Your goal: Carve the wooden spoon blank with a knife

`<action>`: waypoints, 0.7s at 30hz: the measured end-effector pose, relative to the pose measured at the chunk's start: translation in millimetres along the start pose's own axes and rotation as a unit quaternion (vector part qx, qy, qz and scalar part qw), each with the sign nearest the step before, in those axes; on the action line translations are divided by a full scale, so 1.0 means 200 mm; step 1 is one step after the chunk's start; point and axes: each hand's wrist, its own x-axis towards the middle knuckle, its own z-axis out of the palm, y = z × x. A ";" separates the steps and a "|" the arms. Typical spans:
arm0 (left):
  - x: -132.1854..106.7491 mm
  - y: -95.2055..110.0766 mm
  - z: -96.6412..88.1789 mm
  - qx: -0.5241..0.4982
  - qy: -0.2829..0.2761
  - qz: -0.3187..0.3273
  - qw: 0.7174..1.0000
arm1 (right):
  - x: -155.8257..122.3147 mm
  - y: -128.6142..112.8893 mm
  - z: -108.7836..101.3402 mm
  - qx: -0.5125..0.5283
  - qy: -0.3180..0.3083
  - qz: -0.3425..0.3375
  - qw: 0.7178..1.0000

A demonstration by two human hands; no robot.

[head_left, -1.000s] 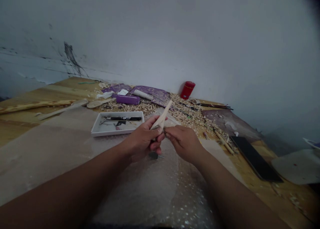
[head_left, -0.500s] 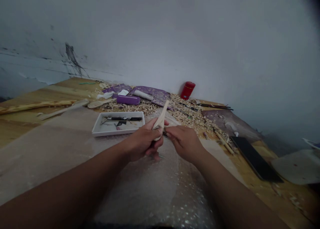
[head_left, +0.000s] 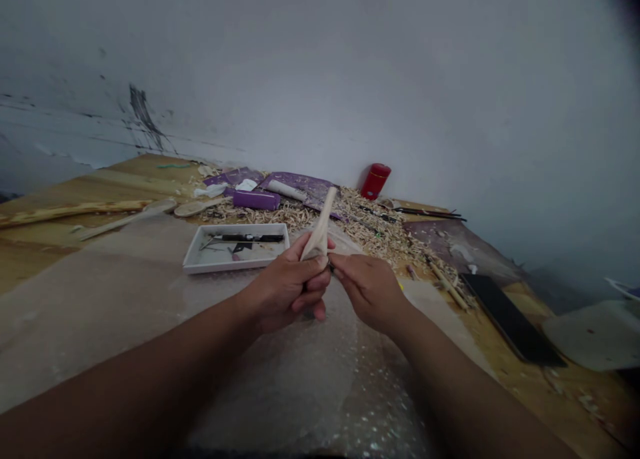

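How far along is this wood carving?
Done: two wooden spoons lie shaped beside a heap of shavings. In hand: the left hand grips a pale wooden piece, the right hand close against it. Left: that piece looks less finished, so probably more carving.

1. The whole view is dim and grey, with soft, even light and no hard shadows.
2. The upper right corner fades nearly black.
3. The wall (head_left: 380, 72) curves towards the frame's edges.
4. Fine detail looks soft; small glints show on the plastic sheet (head_left: 320, 392) at bottom centre.
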 end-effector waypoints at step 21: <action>0.03 -0.01 -0.02 0.153 0.013 0.003 0.988 | -0.01 -0.01 0.03 0.029 -0.020 0.069 0.997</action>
